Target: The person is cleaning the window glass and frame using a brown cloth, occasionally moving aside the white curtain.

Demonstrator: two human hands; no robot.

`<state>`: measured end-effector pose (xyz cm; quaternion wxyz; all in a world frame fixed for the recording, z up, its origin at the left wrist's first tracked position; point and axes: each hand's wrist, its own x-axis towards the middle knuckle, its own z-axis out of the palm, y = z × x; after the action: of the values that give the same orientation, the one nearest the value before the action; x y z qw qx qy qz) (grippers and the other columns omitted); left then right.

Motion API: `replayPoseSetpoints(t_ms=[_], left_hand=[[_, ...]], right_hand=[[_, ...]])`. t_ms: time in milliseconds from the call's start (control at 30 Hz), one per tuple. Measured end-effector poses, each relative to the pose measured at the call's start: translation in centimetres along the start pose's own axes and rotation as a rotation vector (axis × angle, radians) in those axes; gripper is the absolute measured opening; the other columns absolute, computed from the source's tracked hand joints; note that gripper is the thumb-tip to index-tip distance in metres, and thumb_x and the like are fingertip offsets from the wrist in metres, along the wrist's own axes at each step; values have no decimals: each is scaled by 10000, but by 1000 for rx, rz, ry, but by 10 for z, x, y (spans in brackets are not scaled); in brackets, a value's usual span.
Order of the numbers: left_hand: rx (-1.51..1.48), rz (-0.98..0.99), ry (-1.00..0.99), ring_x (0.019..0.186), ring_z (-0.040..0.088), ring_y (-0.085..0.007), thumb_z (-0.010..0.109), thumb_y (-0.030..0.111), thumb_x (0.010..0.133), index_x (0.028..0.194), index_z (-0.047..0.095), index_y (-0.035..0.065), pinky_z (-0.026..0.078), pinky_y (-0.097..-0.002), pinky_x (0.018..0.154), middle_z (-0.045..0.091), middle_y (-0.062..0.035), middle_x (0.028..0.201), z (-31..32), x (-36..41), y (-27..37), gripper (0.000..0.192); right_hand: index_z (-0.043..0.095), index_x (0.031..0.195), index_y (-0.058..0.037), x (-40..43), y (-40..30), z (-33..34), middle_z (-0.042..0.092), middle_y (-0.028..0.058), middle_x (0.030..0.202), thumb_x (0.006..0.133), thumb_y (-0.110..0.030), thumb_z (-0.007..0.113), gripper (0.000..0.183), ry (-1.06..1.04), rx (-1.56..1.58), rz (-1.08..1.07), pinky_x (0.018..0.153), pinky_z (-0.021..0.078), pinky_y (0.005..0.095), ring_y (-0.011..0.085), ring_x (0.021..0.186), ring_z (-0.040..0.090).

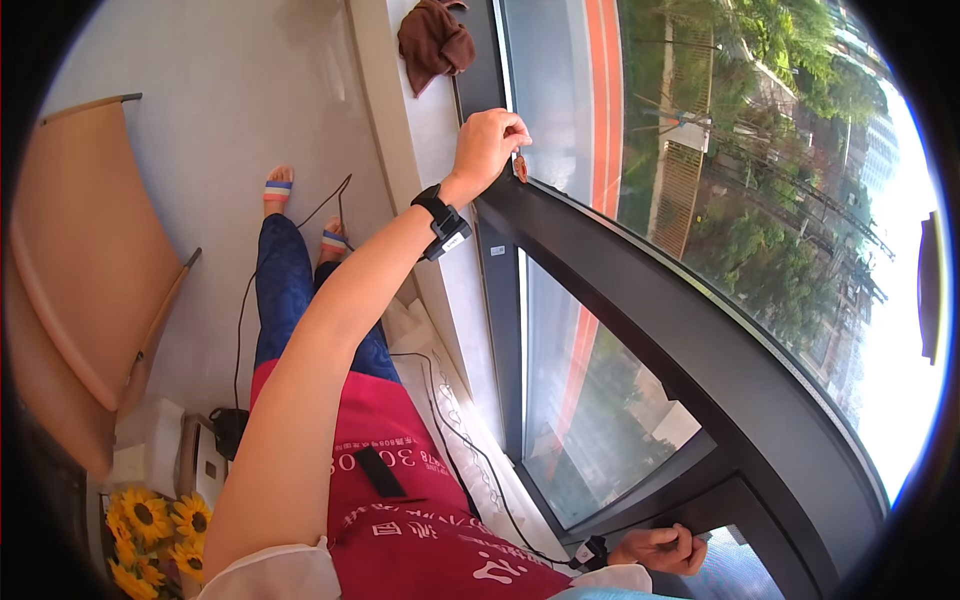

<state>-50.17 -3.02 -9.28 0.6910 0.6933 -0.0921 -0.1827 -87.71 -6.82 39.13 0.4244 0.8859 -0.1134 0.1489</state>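
My left hand point(491, 146) reaches up to the dark metal window frame point(600, 244), thumb and fingers pinched together beside the glass. Just below the fingertips is a small orange-red tag or sticker point(520, 168); I cannot tell whether the fingers hold it. A brown cloth point(436, 43) lies crumpled on the sill, beyond that hand. At lower right, my right hand point(660, 549) is curled in front of the frame, near a mesh-like pane point(731, 566). Nothing shows in its fingers. Both wrists wear black strapped devices.
A thin black cable point(487, 454) runs along the white ledge to my right wrist; another cable point(244, 300) passes by my legs. Below the frame is a lower glass pane point(592, 397). On the left are a tan fabric chair point(82, 247) and artificial-looking sunflowers point(150, 517).
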Motion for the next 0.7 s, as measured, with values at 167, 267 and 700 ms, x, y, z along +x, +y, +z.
replayPoseSetpoints(t_ms=[167, 267, 700], left_hand=[[-19, -61, -20, 681, 707, -178, 793, 56, 855, 843, 740, -25, 536, -311, 665, 709, -100, 787, 11, 1, -3, 98], [-35, -45, -6, 680, 709, -174, 792, 54, 858, 847, 742, -27, 537, -306, 658, 716, -102, 797, -2, 2, -2, 96], [39, -30, -19, 651, 710, -162, 791, 71, 873, 853, 755, -18, 535, -303, 636, 733, -95, 737, 3, 10, -10, 98]], right_hand=[[634, 982, -30, -3, -3, -5, 454, 182, 1198, 1053, -179, 554, 184, -38, -70, -4, 904, 453, 438, 304, 1038, 512], [636, 983, -34, -3, 3, 1, 456, 181, 1199, 1054, -175, 556, 176, -10, -3, 12, 894, 458, 441, 301, 1039, 512], [628, 985, -28, -2, -1, -2, 459, 177, 1185, 1056, -158, 546, 169, -38, -35, -19, 901, 461, 445, 307, 1030, 513]])
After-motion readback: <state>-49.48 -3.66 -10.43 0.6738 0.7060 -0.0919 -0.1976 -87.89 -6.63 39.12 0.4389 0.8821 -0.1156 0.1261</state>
